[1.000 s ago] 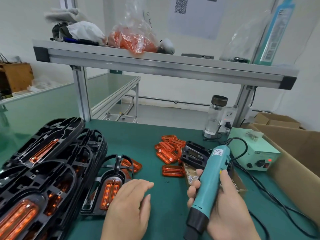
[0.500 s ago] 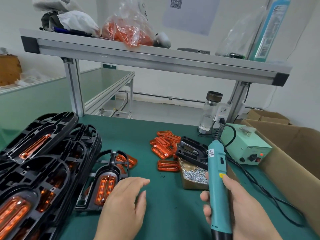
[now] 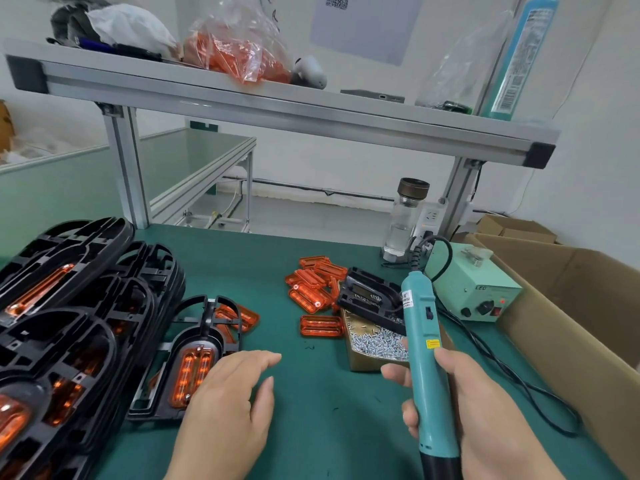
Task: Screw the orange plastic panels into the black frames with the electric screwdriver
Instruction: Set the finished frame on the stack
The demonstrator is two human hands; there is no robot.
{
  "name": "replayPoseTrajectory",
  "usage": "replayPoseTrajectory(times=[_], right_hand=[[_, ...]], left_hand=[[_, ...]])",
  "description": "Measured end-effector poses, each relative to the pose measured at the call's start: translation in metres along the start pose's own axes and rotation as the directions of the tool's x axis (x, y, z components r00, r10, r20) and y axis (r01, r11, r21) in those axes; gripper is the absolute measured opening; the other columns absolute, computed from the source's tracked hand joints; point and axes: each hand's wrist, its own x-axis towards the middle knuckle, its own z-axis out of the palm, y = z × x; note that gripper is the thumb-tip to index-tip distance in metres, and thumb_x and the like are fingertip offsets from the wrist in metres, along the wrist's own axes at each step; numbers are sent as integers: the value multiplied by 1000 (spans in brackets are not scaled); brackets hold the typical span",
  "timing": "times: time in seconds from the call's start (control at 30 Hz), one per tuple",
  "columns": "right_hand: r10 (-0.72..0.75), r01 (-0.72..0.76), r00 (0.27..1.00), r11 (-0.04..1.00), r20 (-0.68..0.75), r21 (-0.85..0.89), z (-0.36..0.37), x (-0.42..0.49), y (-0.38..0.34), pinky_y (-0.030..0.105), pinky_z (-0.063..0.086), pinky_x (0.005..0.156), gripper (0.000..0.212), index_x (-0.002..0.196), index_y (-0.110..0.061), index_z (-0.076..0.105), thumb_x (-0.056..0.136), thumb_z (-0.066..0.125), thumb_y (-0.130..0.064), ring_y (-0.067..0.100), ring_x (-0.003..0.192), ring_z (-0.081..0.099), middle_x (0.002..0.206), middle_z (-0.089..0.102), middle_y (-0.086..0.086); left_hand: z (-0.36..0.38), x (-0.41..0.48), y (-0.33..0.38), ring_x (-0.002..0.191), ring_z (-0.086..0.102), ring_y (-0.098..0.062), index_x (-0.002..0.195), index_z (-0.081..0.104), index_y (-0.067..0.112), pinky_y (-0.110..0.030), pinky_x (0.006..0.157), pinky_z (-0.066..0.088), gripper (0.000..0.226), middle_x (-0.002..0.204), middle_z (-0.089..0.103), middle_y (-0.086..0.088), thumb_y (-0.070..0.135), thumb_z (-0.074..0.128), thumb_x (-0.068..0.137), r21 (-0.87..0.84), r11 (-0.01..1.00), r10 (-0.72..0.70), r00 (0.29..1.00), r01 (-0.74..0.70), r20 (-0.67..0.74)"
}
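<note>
Glowing orange panel (image 3: pixel 191 375) sits seated in black frame (image 3: pixel 204 336).

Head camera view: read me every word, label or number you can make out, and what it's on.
"LED": front of the green power box.
White label and yellow sticker on the electric screwdriver: too blurred to read.
Print and barcode on the teal package: too small to read.
Only a QR code on the wall sheet.
</note>
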Motion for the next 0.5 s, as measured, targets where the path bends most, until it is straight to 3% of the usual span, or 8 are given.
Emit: replayPoseTrajectory(times=[0.13,0.23,0.37,0.43,0.5], right_hand=[[30,-30,1000,997,-7,71,-1,-3,1,30,46,45,36,114,-10,60,100,38,-35,25,45,51,95,73,23],[34,-34,996,999,-82,3,-8,-6,-1,31,45,49,35,109,-6,61,101,42,-34,25,44,52,88,73,22],[-85,-11,966,930,-243,-366,-37,-13,-9,28,47,51,32,95,1,67,98,52,-26,22,45,60,71,73,16],[-132,-42,952,839,-277,-543,-54,-18,-12,26,47,50,21,95,-5,67,97,56,-23,19,50,67,67,74,6],[-165,-88,939,731,-301,-676,-71,-20,-9,27,47,61,10,98,-17,64,96,57,-23,16,57,70,64,73,2]], left_hand=[[-1,0,-2,94,51,0,97,71,14,-13,85,38,27,93,65,11,2,66,73,-13,1000,10,1000,-10,-17],[0,-1,-2,95,51,0,97,71,15,-13,86,37,30,94,62,14,-2,70,72,-17,1000,-6,1000,6,-9],[-1,0,-2,94,52,-1,96,70,17,-12,87,36,35,93,62,15,-5,73,70,-20,1000,-2,1000,2,1],[-1,0,-2,94,53,-1,96,70,17,-13,86,37,35,92,62,15,-5,73,69,-24,1000,7,1000,-7,4],[-1,0,-2,93,52,0,95,71,17,-15,86,38,39,92,62,16,-7,75,65,-25,1000,5,1000,-4,15]])
